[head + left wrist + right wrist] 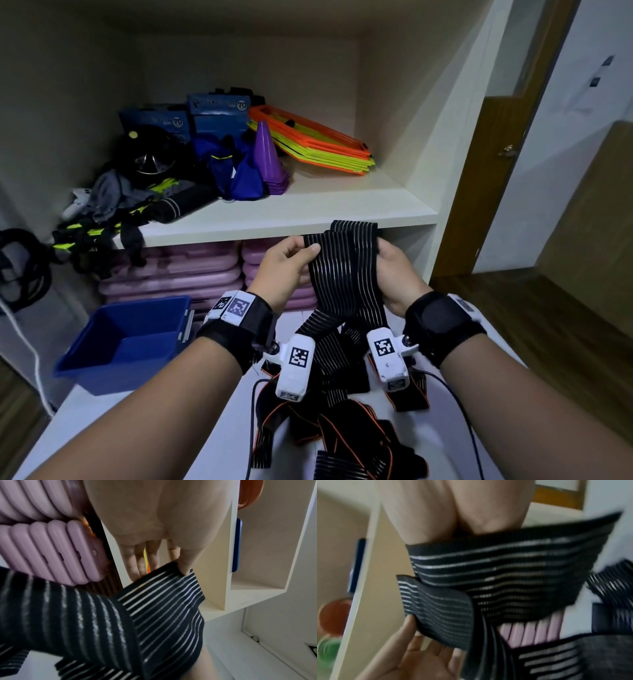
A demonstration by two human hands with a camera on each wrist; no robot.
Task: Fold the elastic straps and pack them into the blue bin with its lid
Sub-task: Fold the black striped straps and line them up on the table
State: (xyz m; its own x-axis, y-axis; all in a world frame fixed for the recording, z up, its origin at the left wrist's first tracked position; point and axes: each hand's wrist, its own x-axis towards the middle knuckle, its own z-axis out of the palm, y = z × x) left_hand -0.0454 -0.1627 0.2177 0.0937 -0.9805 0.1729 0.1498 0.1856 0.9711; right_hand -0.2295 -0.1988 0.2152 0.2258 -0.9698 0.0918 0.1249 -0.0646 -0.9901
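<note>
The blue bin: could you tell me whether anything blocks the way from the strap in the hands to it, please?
Nothing visible does. The blue bin sits open, lidless and apparently empty, to the left of the striped strap held by the left hand and right hand.

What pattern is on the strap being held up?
Black strap with thin pale lengthwise stripes; clearest in the head view.
</note>
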